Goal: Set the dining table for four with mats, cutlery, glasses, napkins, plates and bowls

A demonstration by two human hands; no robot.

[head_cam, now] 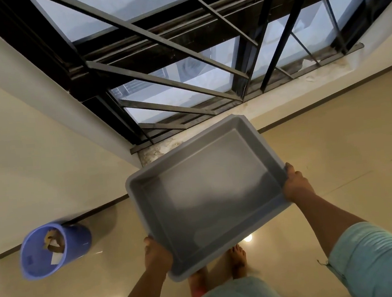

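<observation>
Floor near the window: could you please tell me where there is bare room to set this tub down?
The tiled floor right of the tub, below the window sill, is bare. So is the strip between the blue bin and the left hand. It is tighter under the tub, by the feet.

The grey tub (209, 195) looks like smooth plastic, a bit dull inside with a soft shine in the middle. The floor (332, 135) is cream tile, very shiny (you can see lamp spots gleam in it). The blue bin (76, 241) by the wall is plastic too, smooth and glossy, with scraps like paper inside. The window bars (163, 43) look like dark painted metal, and the sill (280, 92) below them is stained and rough. The sleeve (380, 257) is soft ribbed cloth.
</observation>
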